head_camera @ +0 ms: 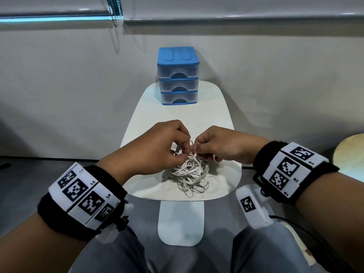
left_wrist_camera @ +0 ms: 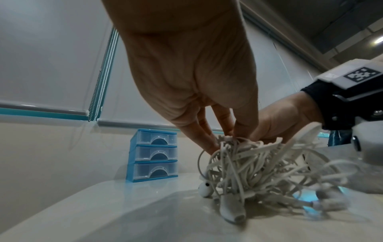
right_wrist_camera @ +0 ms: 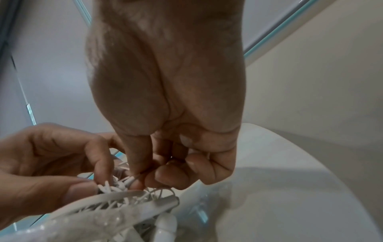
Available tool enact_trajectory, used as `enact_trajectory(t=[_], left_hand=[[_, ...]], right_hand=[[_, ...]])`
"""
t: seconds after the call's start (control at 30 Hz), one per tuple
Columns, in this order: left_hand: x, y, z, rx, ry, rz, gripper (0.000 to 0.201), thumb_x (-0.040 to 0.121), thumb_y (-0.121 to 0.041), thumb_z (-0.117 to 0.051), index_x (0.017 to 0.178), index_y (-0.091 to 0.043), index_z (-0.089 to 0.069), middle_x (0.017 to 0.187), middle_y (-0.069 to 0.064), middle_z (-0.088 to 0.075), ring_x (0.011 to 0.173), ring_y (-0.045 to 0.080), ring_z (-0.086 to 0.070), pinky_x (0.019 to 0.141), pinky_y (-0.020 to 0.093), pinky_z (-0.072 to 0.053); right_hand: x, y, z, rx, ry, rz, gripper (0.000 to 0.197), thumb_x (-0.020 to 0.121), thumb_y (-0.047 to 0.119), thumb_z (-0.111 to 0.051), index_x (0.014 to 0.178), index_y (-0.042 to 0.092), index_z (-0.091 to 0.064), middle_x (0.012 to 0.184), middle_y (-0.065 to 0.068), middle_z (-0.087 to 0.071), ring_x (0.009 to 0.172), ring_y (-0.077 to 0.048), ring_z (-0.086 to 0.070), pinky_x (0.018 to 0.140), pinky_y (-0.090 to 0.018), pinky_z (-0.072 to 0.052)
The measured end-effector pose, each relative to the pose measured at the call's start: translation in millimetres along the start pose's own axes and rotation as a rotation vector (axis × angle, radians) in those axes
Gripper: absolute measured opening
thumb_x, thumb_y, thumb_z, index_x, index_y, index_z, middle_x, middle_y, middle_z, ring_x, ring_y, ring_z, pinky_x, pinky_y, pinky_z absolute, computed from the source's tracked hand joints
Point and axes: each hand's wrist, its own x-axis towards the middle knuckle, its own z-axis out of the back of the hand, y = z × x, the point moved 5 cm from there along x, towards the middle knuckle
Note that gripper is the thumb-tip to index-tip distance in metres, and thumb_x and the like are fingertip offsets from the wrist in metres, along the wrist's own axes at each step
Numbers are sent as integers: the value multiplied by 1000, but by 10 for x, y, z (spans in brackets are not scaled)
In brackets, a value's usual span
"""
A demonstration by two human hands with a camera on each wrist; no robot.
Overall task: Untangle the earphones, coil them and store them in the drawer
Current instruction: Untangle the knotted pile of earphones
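A tangled heap of white earphones (head_camera: pixel 190 175) (left_wrist_camera: pixel 254 168) (right_wrist_camera: pixel 124 201) lies on the near part of the small white table (head_camera: pixel 177 119). My left hand (head_camera: pixel 180 152) (left_wrist_camera: pixel 223 140) pinches strands at the top of the heap from the left. My right hand (head_camera: pixel 194 150) (right_wrist_camera: pixel 136 181) pinches a thin strand at the same spot from the right, its fingers curled. An earbud (left_wrist_camera: pixel 205 190) hangs at the heap's near side. The blue unit of three clear drawers (head_camera: pixel 178 75) (left_wrist_camera: pixel 153 154) stands at the table's far end, all drawers pushed in.
A pale wall and a roller blind with a bead chain (head_camera: pixel 115 14) are behind the table. A round wooden stool top (head_camera: pixel 350 152) is at the right. My knees are below the table's near edge.
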Motion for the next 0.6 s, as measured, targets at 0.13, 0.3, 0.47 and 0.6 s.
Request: enact_trajectory(t=[0.13, 0.3, 0.47, 0.6], left_hand=[[28, -4, 27, 11, -43, -38, 8, 87, -18, -77, 85, -26, -77, 106, -9, -62, 93, 5, -60, 78, 25, -53], [67, 26, 85, 1, -82, -25, 13, 88, -16, -76, 81, -26, -71, 98, -9, -62, 89, 5, -62, 72, 18, -50], [101, 0, 95, -29, -91, -18, 23, 94, -14, -69, 79, -28, -58, 90, -8, -58, 87, 7, -61, 74, 10, -44], [90, 17, 71, -42, -137, 66, 14, 103, -25, -55, 89, -25, -51, 91, -11, -58, 86, 7, -59, 66, 24, -41]], right_hand=[[4, 38, 80, -38, -72, 22, 24, 100, 21, -62, 83, 7, -70, 73, -2, -64, 63, -10, -52, 52, -16, -38], [-77, 225, 231, 85, -162, 233, 5, 86, 2, -73, 89, 3, -70, 80, -5, -67, 71, -4, -57, 66, -12, -44], [-62, 226, 151, -110, -190, 320, 19, 73, 16, -85, 80, 14, -68, 78, -13, -71, 69, -18, -61, 77, -47, -55], [-63, 253, 176, -75, -262, 321, 8, 81, 16, -78, 84, 14, -71, 65, -1, -70, 59, -7, -60, 62, -28, -50]])
